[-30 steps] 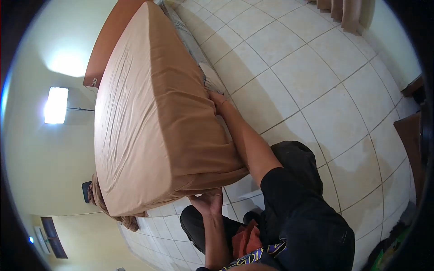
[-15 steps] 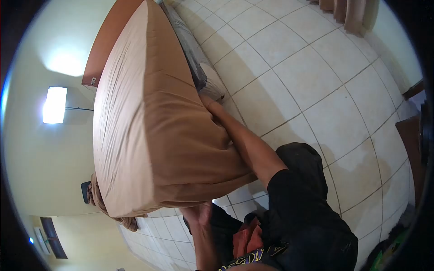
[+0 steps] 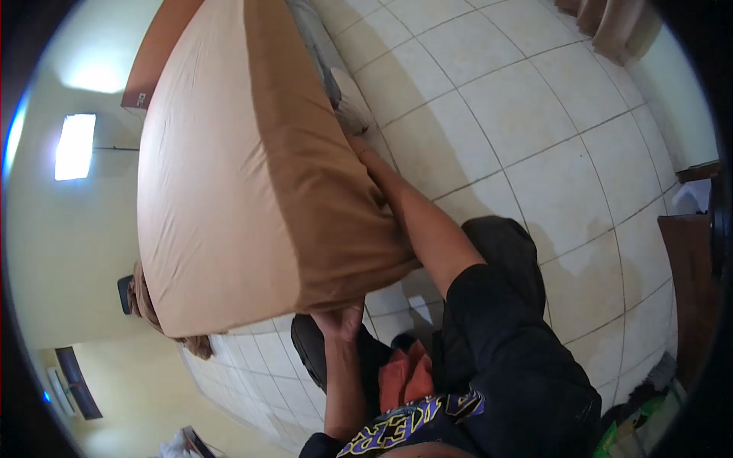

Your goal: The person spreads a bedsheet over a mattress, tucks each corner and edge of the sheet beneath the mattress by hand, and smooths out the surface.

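Observation:
A brown fitted sheet (image 3: 221, 198) covers the mattress of a bed and hangs down its side. My left hand (image 3: 342, 319) is at the near corner, closed on the sheet's lower edge, its fingertips hidden under the cloth. Farther along the side, my right hand (image 3: 356, 146) reaches to the sheet's bottom edge, closed round it, with most of its fingers hidden. Soft folds gather in the cloth between the two hands. The top surface looks fairly smooth, with faint creases.
Beyond my right hand, a grey padded piece (image 3: 317, 46) lies along the bed. A wooden headboard (image 3: 156, 53) stands behind the mattress. Bunched brown cloth (image 3: 145, 301) hangs off the far corner. Pale tiles (image 3: 489, 114) cover the floor, and a lit lamp (image 3: 75, 146) shines by the wall.
The near corner of the sheet sits higher in view, and its wrinkles are smoother. Both hands appear slightly higher too, still at the sheet's edge. My view has shifted.

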Demonstrator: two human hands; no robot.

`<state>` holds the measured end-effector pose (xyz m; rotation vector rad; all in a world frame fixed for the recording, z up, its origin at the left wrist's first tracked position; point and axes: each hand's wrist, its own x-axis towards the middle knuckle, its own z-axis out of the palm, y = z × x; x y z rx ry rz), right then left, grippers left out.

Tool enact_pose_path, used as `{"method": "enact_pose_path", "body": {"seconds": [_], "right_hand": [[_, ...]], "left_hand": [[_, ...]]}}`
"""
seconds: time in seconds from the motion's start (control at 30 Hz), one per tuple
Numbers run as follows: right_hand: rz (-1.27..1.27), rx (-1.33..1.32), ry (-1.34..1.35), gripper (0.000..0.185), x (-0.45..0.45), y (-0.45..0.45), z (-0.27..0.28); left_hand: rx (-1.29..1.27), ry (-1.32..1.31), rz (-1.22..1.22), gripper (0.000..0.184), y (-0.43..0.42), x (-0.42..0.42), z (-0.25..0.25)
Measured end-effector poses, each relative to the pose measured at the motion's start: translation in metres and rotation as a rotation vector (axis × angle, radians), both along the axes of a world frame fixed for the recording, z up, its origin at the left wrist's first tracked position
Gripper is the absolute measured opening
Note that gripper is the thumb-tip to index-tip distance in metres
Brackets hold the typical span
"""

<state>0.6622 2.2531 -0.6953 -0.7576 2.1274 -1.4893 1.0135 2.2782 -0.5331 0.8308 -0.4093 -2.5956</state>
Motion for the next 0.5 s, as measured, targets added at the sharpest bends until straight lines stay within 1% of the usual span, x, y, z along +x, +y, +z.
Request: {"method": "enact_pose_path", "body": {"seconds": [0.07,0.1,0.17,0.2,0.23,0.27,0.3,0.33,0.37,0.4,0.47,0.5], "right_hand": [[0.018,0.069,0.035,0.041,-0.004,0.012,-0.008],[0.023,0.102,0.060,0.041,0.001,0.014,-0.008],[-0.193,0.251,-0.009,0.042,0.003,0.059,-0.002],[-0.265,0.283,-0.078,0.042,-0.001,0.085,0.013],[-0.334,0.317,-0.149,0.041,-0.003,0.109,0.025],[-0.465,0.288,-0.100,0.040,-0.002,0.126,0.020],[-0.592,0.259,-0.047,0.039,0.001,0.141,0.015],[-0.586,0.274,-0.038,0.039,0.011,0.156,0.020],[-0.637,0.187,-0.032,0.038,0.027,0.172,0.028],[-0.685,0.097,-0.021,0.037,0.044,0.183,0.038],[-0.616,-0.038,-0.001,0.035,0.079,0.190,0.050],[-0.567,-0.083,-0.013,0.035,0.098,0.193,0.063]], "left_hand": [[-0.150,0.003,-0.161,0.067,0.004,0.003,0.005],[-0.143,0.003,-0.155,0.067,0.006,0.009,0.009],[0.042,-0.207,-0.057,0.068,0.009,0.018,0.014],[0.052,-0.204,-0.055,0.068,0.009,0.024,0.013],[0.154,-0.273,0.021,0.066,0.008,0.033,0.009],[0.257,-0.337,0.097,0.063,0.008,0.040,0.002],[0.271,-0.334,0.103,0.063,0.009,0.049,-0.008],[0.295,-0.309,0.091,0.057,0.010,0.058,-0.020],[0.320,-0.279,0.078,0.051,0.016,0.062,-0.024],[0.339,-0.267,0.082,0.051,0.023,0.066,-0.028],[-0.087,-0.413,-0.070,0.043,0.047,0.066,-0.032],[-0.244,-0.441,-0.083,0.040,0.062,0.064,-0.013]]}}
